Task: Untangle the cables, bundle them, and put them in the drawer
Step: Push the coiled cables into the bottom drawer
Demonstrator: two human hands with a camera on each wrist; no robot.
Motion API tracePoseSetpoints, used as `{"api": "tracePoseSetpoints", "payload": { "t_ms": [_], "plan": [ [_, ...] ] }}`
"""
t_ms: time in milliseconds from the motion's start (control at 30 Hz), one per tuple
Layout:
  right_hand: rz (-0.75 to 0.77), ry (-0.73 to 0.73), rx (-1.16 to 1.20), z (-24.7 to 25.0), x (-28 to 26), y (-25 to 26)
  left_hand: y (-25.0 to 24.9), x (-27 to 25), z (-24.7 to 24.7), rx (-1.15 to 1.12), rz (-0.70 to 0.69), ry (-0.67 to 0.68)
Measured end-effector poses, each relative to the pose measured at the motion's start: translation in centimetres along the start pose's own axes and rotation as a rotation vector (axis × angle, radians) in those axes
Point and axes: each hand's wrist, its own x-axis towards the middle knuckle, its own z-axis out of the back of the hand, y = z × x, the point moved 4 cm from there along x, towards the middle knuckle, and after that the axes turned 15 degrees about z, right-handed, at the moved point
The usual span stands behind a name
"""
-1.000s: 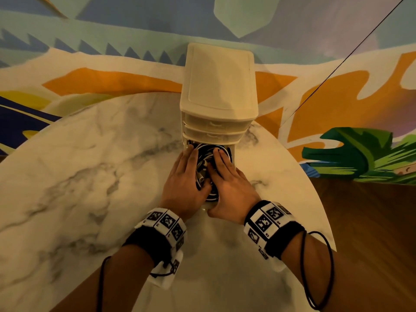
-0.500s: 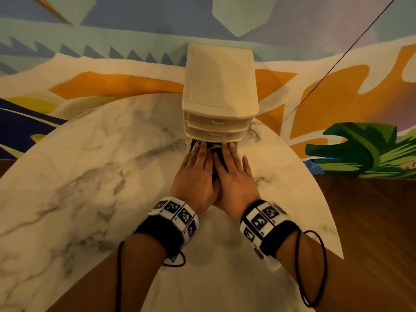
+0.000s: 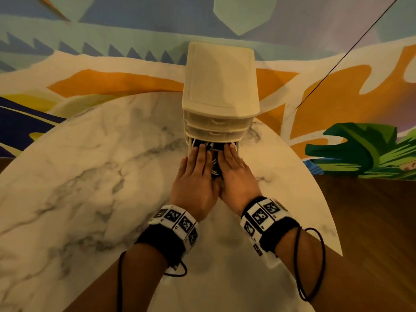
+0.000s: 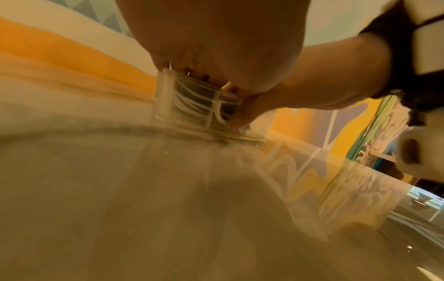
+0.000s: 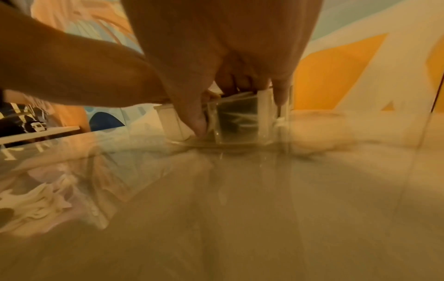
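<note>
Moved: drawer [image 3: 213,152] sits further in than 0.5 s ago; less of it sticks out of the unit [image 3: 219,86].
Left hand [image 3: 195,176]: flat, fingers straight, pressing down on the cables [image 3: 215,170].
Right hand [image 3: 236,176]: flat too, fingers straight on the drawer's 3 o'clock side.
Cables: coiled black and white, inside the bottom drawer, at 12 o'clock on the table [image 3: 90,199].
Risk 1: a loop riding above the rim likely snags under the drawer above and jams the slide.
Risk 2: fingertips may get pinched at the unit's edge if both hands ride in.
Risk 3: a hard shove may slide the light unit back.
</note>
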Motion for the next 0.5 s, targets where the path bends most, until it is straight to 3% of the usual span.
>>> {"api": "tracePoseSetpoints", "payload": {
  "t_ms": [100,233,500],
  "plan": [
    [0.029,-0.067,-0.037,-0.3,-2.1,-0.2,-0.6,0.3,0.1,0.024,0.013,0.005],
    [0.097,-0.054,-0.084,-0.2,-1.9,-0.7,-1.2,0.5,0.0,0.055,0.042,0.026],
    [0.114,-0.005,-0.076,1.0,0.5,-1.2,0.4,-0.1,0.1,0.0,-0.084,-0.067]
  ]
}}
